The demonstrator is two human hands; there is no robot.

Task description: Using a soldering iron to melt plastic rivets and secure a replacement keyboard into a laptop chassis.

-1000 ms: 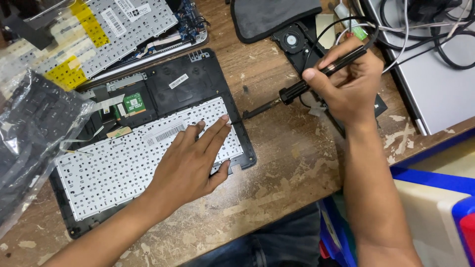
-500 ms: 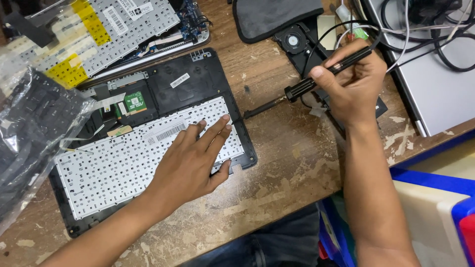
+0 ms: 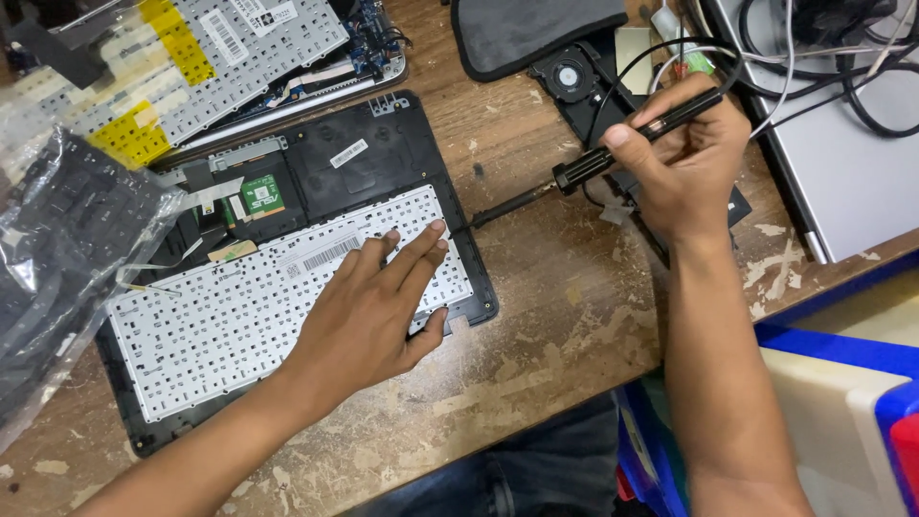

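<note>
A black laptop top case (image 3: pixel 402 153) lies face down on the wooden bench, and the white metal back of its keyboard (image 3: pixel 220 325) fills its lower half. My left hand (image 3: pixel 378 311) rests flat on the keyboard's right end, fingers spread and pointing up right. My right hand (image 3: pixel 684 168) grips a black screwdriver (image 3: pixel 593 168) by the handle. The shaft slants down left, with its tip at the case's right edge, just beside my left fingertips. A small green circuit board (image 3: pixel 260 194) and flat ribbon cables sit in the case's upper half.
Another keyboard panel with yellow tape (image 3: pixel 182 57) lies at the top left, over a bagged black keyboard (image 3: pixel 57 249). A black pouch (image 3: pixel 531 29), a cooling fan (image 3: pixel 565 75), tangled cables (image 3: pixel 814 57) and a silver laptop (image 3: pixel 842 182) crowd the top right. Blue and white boxes (image 3: pixel 842 383) stand at the lower right.
My right hand has shifted the screwdriver slightly up and right while its tip stays near the case's edge. My left hand stays pressed on the keyboard.
</note>
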